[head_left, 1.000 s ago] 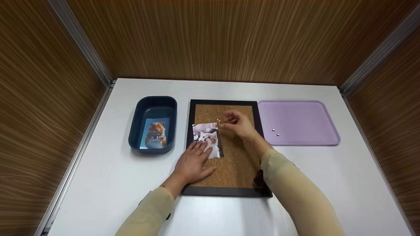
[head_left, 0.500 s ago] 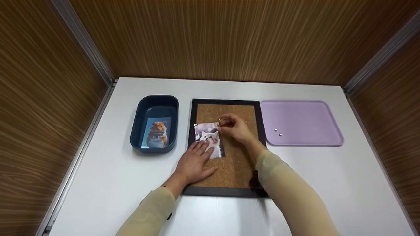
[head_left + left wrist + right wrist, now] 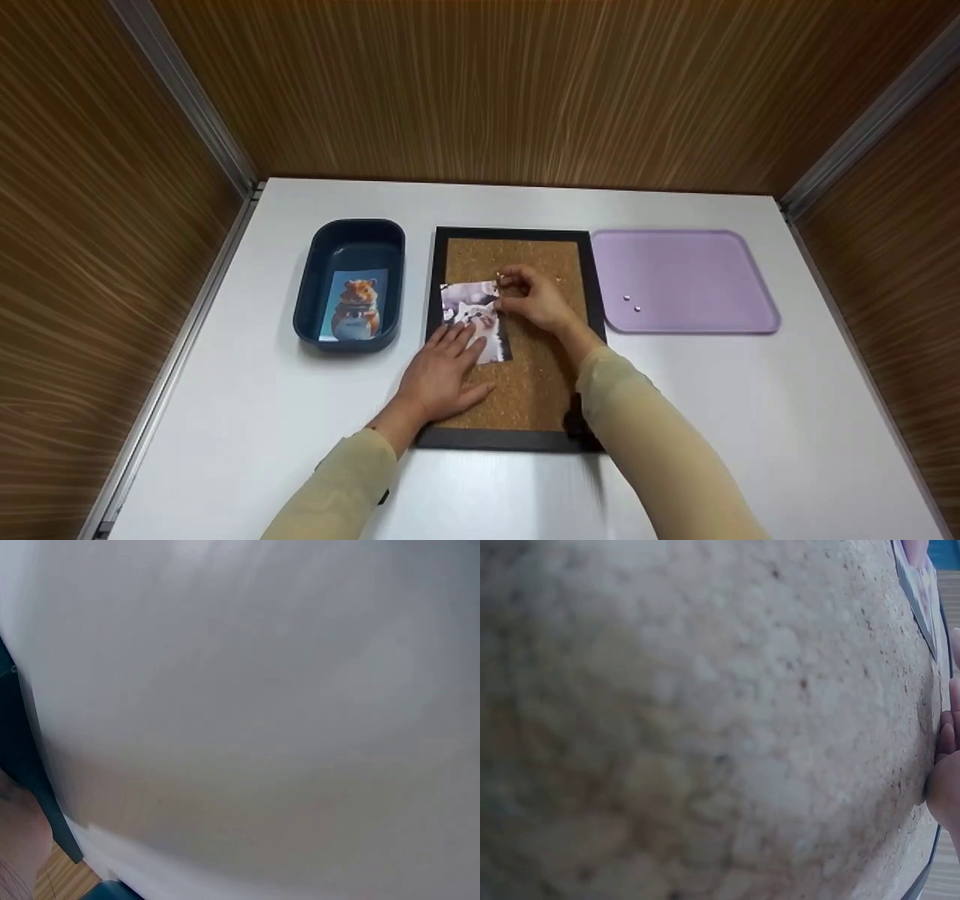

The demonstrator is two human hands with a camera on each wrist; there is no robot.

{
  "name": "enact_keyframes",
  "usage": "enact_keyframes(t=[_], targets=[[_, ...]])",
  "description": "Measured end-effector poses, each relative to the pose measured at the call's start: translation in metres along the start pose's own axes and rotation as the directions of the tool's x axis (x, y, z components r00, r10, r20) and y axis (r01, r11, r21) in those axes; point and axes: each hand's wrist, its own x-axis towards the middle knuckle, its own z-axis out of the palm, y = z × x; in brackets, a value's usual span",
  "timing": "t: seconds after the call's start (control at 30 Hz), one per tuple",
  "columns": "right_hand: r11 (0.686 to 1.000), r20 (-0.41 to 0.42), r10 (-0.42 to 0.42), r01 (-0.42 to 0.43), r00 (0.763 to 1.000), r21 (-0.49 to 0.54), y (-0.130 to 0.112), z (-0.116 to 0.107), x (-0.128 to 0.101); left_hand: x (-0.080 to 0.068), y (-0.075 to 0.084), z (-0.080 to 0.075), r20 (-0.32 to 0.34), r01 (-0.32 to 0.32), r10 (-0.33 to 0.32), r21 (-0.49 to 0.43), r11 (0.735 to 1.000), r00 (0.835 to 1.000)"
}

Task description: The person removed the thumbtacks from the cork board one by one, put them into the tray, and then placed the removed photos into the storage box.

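Head view: cat photo (image 3: 475, 319) lies on cork board (image 3: 525, 360), held flat by left hand (image 3: 442, 371), fingers straight, grip released. Right hand (image 3: 536, 296) is pinched at photo's top-right corner, prob. on a small gold pin (image 3: 501, 280); pin barely seen. Risk: photo could be skewed if left palm slips; pin could be dropped.
L wrist: only worktop (image 3: 262, 690) seen, blurred.
R wrist: cork close-up, photo edge (image 3: 919, 592); grip can't be judged.

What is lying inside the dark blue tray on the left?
Inside the dark blue tray lies one hamster picture, flat on the bottom. Whatever may sit beneath that card is covered.
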Motion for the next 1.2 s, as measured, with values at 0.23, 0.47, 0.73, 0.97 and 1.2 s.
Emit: enact_keyframes(t=[0.23,0.47,0.73,0.97,1.2], targets=[[0.999,0.01,0.006,-0.006,1.0,-0.052,-0.0004,0.0007,-0.0002,0.0009,-0.0004,0.0006,0.0,-0.001,0.001,0.009,1.0,1.0],[0.998,0.025,0.009,-0.007,1.0,-0.055,0.0007,0.0018,0.0006,0.0009,0.0001,0.0001,0.015,0.005,-0.005,0.015,1.0,1.0],[0.995,0.038,0.0,0.003,0.999,-0.102,0.0011,0.0032,-0.0006,0.0005,0.0001,-0.0003,0.015,0.004,-0.004,0.014,1.0,1.0],[0.992,0.055,-0.021,0.027,0.998,-0.12,0.0014,0.0024,-0.0008,-0.0002,-0.0003,0.0001,0.003,0.0,0.0,0.019,1.0,1.0],[0.991,0.056,-0.034,0.041,0.998,-0.13,0.0001,0.0019,-0.0015,0.0002,-0.0005,0.0007,-0.006,-0.002,0.003,0.017,1.0,1.0]])
